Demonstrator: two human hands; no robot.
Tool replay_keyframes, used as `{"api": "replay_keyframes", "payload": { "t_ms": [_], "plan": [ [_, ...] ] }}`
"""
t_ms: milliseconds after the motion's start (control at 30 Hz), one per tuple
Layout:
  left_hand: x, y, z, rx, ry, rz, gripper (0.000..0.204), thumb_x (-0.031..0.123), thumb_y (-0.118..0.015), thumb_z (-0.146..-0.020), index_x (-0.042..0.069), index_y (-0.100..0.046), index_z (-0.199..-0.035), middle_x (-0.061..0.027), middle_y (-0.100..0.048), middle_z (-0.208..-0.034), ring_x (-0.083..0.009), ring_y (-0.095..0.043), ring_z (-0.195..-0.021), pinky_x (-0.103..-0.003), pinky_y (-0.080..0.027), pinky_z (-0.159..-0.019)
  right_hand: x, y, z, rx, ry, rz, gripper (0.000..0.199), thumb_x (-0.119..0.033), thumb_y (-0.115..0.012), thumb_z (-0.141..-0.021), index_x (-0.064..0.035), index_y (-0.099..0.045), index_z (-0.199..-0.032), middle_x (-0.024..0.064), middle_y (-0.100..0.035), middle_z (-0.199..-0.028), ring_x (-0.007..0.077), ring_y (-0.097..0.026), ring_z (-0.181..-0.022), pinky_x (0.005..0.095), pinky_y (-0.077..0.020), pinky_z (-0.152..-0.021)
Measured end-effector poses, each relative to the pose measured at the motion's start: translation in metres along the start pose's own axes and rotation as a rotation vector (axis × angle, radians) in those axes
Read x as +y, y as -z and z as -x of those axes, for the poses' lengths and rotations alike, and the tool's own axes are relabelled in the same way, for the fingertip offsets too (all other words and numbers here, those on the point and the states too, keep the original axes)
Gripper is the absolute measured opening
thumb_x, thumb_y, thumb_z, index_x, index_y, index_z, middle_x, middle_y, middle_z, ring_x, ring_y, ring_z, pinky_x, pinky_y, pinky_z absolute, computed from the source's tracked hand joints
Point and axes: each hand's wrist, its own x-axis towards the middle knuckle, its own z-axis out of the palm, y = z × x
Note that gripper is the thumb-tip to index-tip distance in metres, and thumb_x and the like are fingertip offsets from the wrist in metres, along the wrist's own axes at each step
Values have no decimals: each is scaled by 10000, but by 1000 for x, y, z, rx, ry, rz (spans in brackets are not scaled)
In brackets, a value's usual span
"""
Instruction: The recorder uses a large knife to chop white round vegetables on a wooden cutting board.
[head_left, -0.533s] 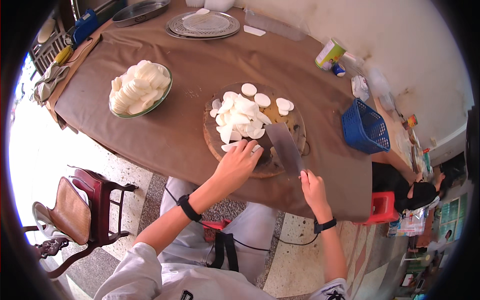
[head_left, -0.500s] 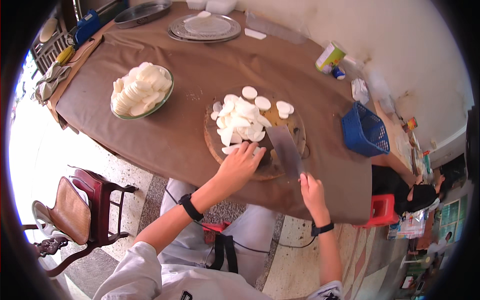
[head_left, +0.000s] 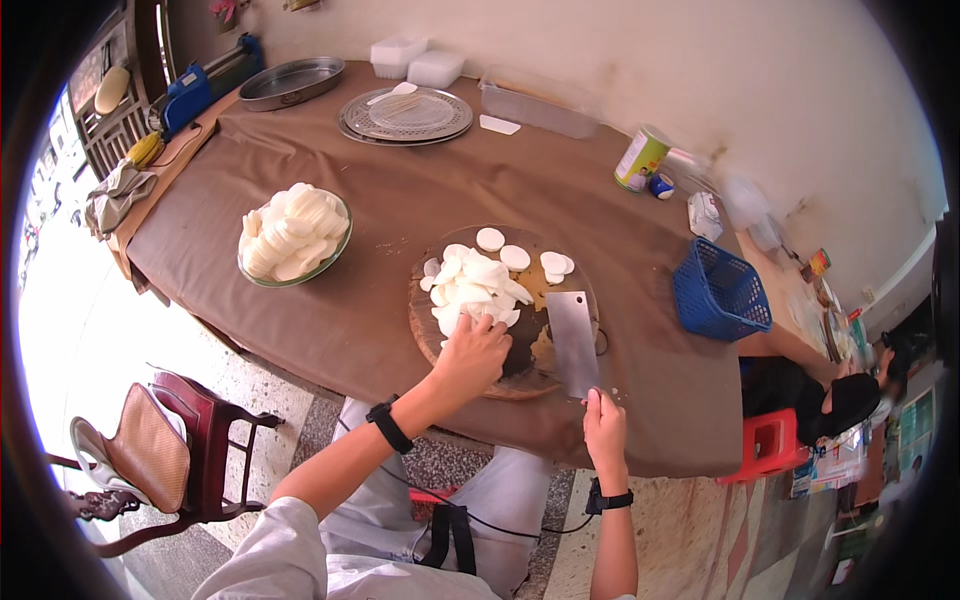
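A cleaver (head_left: pixel 573 345) is in my right hand (head_left: pixel 605 430), whose fingers wrap round its handle. Its broad blade points away from me over the right side of the round wooden cutting board (head_left: pixel 522 345), apart from the food. My left hand (head_left: pixel 474 352) has its fingers curled down onto the near edge of a heap of white slices (head_left: pixel 468 282); the fingertips are partly lost among the pieces. Beyond the heap, a few loose round slices (head_left: pixel 515 258) lie on the board. To the left, a green-rimmed bowl (head_left: pixel 300 279) is piled high with more white slices (head_left: pixel 292 232).
A blue plastic basket (head_left: pixel 720 295) stands at the table's right. Metal trays (head_left: pixel 405 115), a round pan (head_left: pixel 290 82), clear containers (head_left: pixel 540 105) and a green can (head_left: pixel 641 160) line the far side. A wooden chair (head_left: pixel 160 440) is on the left; a person sits on a red stool (head_left: pixel 768 445).
My left hand has shifted from the board's near edge onto the heap. The cleaver has swung more upright, its blade farther from the slices. The whole view has tilted upward.
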Motion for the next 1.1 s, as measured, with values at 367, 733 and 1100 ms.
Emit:
{"api": "replay_keyframes", "payload": {
  "t_ms": [367,733,1100],
  "plan": [
    [0,11,-76,-121,75,-81,339,332,-772,-858,67,-755,-1068,-107,-723,-1079,-291,-671,-1076,-449,-502,-872,-4,-9,14,67,-158,-289,428,-274,-492,-1158,36,-673,-926,98,-589,-545,189,-561,-412,352,-420,-426],
    [-52,-76,-212,-385,261,188,715,309,-747,-927,107,-467,-1553,-199,-664,-1391,-413,-617,-1324,-540,-538,-1061,-31,38,39,201,-229,-553,432,-294,-450,-1175,30,-637,-959,26,-517,-529,87,-438,-370,265,-333,-370],
    [-30,-14,-174,-62,33,286,650,300,-757,-906,90,-542,-1483,-210,-706,-1282,-416,-661,-1212,-522,-563,-981,-20,49,65,237,-229,-518,408,-268,-463,-1173,23,-644,-951,7,-515,-536,67,-436,-383,254,-325,-385]
  ]
}}
